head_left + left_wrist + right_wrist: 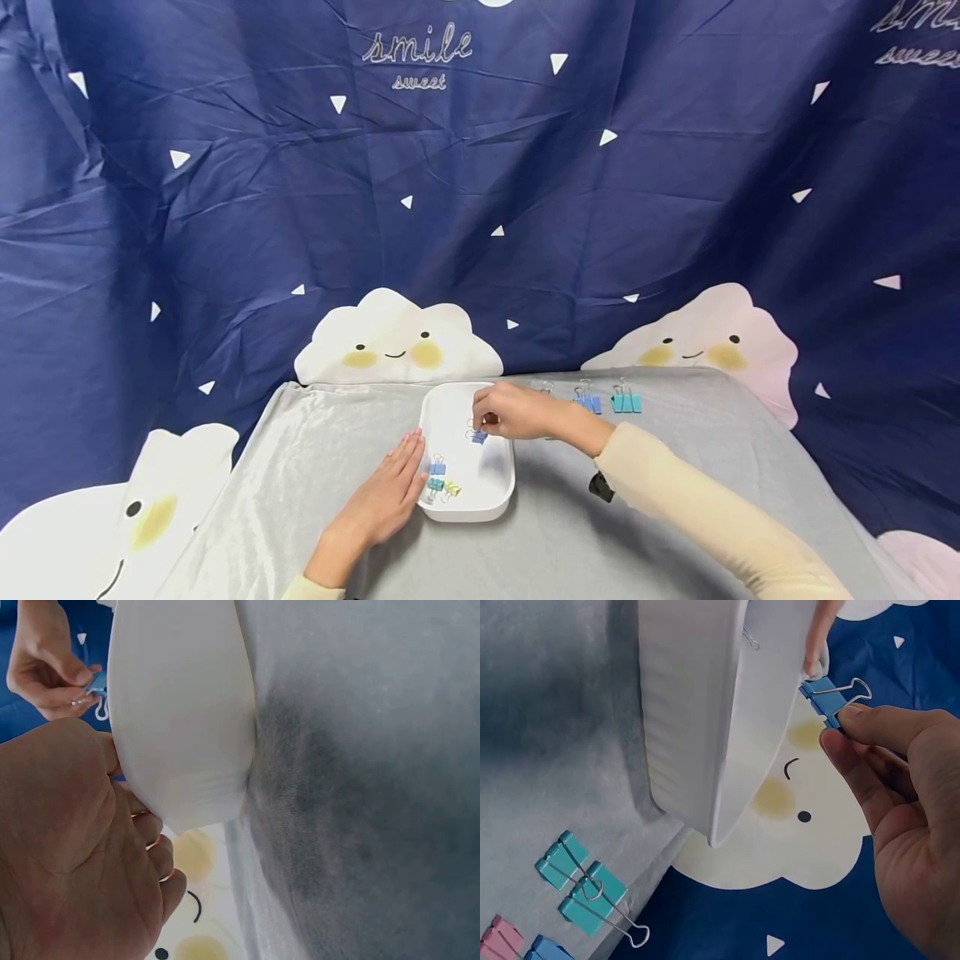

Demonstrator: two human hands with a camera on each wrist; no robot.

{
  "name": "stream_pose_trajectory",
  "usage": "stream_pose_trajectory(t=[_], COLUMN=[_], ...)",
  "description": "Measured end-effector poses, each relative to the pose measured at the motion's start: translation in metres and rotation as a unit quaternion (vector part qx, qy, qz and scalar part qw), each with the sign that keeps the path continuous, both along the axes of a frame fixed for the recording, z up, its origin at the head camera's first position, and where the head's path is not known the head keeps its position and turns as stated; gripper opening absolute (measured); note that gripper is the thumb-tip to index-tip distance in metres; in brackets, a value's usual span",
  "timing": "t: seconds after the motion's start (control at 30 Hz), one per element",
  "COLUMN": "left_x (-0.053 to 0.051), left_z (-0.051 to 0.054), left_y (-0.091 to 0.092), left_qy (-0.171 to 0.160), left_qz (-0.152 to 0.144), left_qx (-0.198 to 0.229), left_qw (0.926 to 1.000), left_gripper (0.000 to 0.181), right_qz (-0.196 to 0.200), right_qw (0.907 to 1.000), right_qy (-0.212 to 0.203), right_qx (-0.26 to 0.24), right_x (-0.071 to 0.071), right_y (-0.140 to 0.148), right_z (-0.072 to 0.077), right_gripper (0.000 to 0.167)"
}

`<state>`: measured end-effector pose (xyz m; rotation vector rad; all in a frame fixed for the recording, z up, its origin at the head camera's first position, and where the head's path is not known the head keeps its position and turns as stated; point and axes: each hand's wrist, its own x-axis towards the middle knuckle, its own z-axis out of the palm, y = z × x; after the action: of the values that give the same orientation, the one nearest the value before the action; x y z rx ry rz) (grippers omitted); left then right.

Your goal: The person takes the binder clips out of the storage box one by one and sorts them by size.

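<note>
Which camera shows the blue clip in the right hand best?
Right wrist view: the blue clip is biggest, pinched in the right hand. The head view makes it tiny, unclear; the left wrist view shows it smaller, partly behind the tray.

From where I stand, a grey, velvety cloth (555,533) covers the whole table top, with soft creases and a sheen toward its left side. Directly on it sits a white tray (465,516) with rounded corners, its long side running away from the person. To its right lie binder clips: two teal clips (592,911) close together, a blue clip (546,949) and a pink clip (501,939).
</note>
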<state>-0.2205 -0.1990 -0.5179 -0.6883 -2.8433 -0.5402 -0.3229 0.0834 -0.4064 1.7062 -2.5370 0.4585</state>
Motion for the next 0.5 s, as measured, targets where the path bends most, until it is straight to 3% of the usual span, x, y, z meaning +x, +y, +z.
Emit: stream_pose_trajectory(t=[0.23,0.5], left_x=[0.003,0.003], left_z=[0.004,0.012], left_y=[0.001,0.004], left_qy=[-0.010,-0.046], left_qz=[0.005,0.017], left_qx=[-0.003,-0.017], left_qw=[0.9999,0.9987], left_gripper=[0.058,0.059], right_qz=[-0.014,-0.032], right_qw=[0.9997,0.9980], right_qy=[0.008,-0.006], right_qx=[-0.020,-0.054], right_x=[-0.001,-0.002], right_y=[0.011,0.030], right_z=[0.005,0.009], right_gripper=[0.014,0.015])
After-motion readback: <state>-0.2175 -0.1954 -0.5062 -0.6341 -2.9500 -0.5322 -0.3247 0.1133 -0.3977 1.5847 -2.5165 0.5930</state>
